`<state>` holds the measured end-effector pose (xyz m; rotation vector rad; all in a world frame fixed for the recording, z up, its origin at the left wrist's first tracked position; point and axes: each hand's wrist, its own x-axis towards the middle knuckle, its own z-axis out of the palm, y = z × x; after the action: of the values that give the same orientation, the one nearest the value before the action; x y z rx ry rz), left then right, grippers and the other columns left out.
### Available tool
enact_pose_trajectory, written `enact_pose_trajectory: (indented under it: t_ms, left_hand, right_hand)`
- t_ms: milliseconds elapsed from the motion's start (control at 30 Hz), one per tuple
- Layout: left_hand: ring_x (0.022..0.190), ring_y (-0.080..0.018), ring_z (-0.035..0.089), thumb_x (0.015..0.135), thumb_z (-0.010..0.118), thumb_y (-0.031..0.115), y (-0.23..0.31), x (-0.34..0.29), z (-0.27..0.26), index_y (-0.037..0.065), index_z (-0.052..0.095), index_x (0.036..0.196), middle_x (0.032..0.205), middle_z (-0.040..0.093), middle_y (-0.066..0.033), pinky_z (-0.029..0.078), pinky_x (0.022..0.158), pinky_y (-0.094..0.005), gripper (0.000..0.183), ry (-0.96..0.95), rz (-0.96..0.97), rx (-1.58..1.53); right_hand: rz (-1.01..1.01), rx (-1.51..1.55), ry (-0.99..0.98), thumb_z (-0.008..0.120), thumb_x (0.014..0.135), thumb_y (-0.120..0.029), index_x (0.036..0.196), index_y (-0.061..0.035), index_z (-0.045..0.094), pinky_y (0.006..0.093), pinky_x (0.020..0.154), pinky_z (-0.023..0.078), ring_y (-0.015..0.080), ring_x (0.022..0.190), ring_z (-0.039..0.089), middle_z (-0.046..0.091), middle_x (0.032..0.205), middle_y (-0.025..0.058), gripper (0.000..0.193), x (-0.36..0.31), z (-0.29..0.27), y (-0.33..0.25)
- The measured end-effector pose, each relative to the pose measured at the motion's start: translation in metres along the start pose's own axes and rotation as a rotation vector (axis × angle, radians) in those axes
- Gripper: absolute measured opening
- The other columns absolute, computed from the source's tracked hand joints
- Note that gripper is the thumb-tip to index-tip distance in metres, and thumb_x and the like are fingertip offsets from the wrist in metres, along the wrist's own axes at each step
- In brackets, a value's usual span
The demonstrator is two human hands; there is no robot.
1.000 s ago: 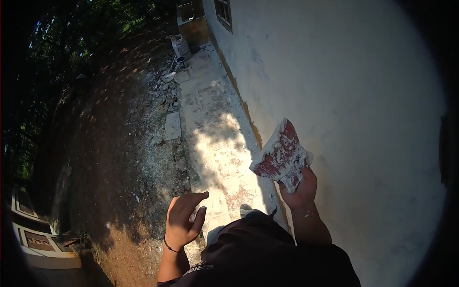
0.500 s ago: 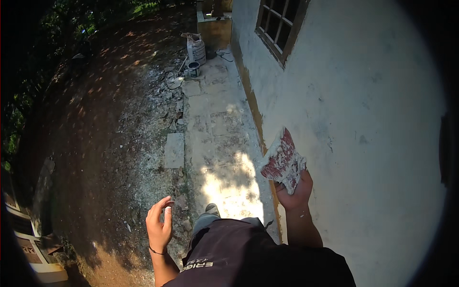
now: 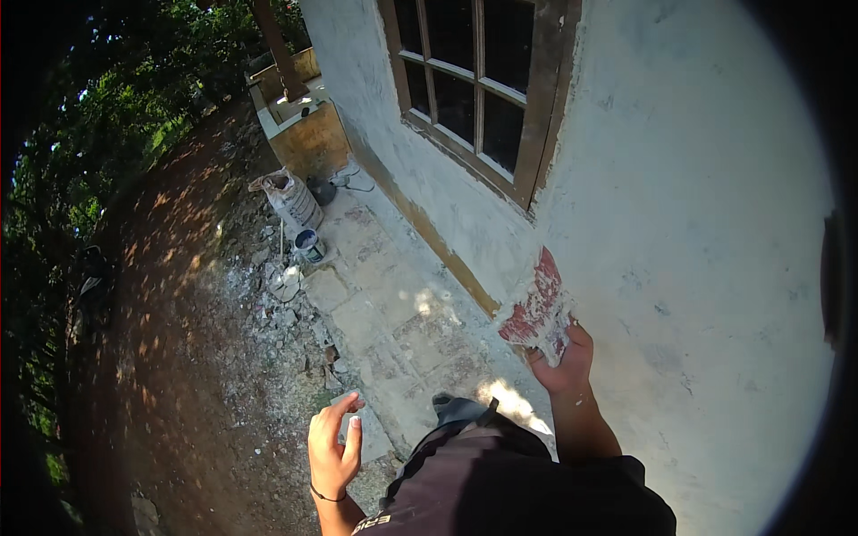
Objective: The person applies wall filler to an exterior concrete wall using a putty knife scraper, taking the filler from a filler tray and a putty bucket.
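In my right hand (image 3: 569, 364) is a red putty scraper (image 3: 540, 308), its blade smeared with white paste. My fingers close around its lower end, beside the pale plastered wall (image 3: 679, 250), and I cannot tell whether the blade touches the wall. My left hand (image 3: 334, 449) is raised over the edge of the paved walkway, holding nothing. Its thumb and fingers are curved and apart, with white specks on the tips. A dark band circles the left wrist.
A framed window (image 3: 474, 80) is set in the wall ahead. Along the walkway (image 3: 375, 277) stand an open sack (image 3: 290, 198) and a small bucket (image 3: 309, 246). Rubble (image 3: 277, 295) borders the walkway, with bare soil (image 3: 161, 339) to the left. A low wall (image 3: 308, 143) stands beyond the sack.
The view has swung up and to the right, bringing more of the window into sight. My right hand still grips the scraper, and my left hand remains raised and apart from anything.
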<state>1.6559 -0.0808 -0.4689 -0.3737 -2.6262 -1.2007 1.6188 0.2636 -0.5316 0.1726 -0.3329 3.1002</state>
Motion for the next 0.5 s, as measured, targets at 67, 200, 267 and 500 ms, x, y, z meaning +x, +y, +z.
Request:
enact_pose_trajectory:
  t_ms: [67,200,267,500]
  left_hand:
    - [0.093,-0.0263,0.062,0.083,0.058,0.002,-0.029,0.030,-0.027,0.003,0.061,0.112,0.100,0.068,-0.0101,0.043,0.085,-0.0329,0.030,-0.032,-0.073,0.011]
    - [0.091,-0.0230,0.065,0.089,0.055,0.006,-0.105,0.074,-0.090,-0.005,0.059,0.113,0.097,0.068,-0.0154,0.049,0.083,-0.0339,0.027,0.272,-0.364,-0.084]
    - [0.091,-0.0224,0.065,0.090,0.053,0.008,-0.142,0.104,-0.116,-0.005,0.059,0.114,0.097,0.068,-0.0158,0.049,0.083,-0.0333,0.028,0.359,-0.408,-0.099]
    - [0.093,-0.0277,0.064,0.087,0.054,0.007,-0.263,0.297,-0.151,0.000,0.060,0.114,0.099,0.067,-0.0151,0.046,0.084,-0.0364,0.029,0.164,-0.152,-0.084]
  right_hand:
    - [-0.004,-0.064,0.153,0.051,0.083,-0.021,0.132,-0.0126,0.048,0.0460,0.093,0.046,0.0290,0.115,0.054,0.057,0.126,0.0088,0.049,0.085,0.027,0.025]
    - [0.088,-0.076,0.005,0.049,0.085,-0.021,0.131,-0.0115,0.048,0.0458,0.093,0.046,0.0287,0.114,0.055,0.056,0.126,0.0093,0.047,0.220,0.069,0.083]
    - [0.076,-0.089,0.017,0.048,0.086,-0.021,0.131,-0.0111,0.048,0.0456,0.093,0.046,0.0285,0.114,0.056,0.057,0.126,0.0094,0.047,0.272,0.079,0.117]
    - [-0.066,-0.118,0.052,0.048,0.085,-0.016,0.129,-0.0047,0.048,0.0451,0.090,0.052,0.0294,0.111,0.059,0.059,0.124,0.0128,0.046,0.375,0.071,0.209]
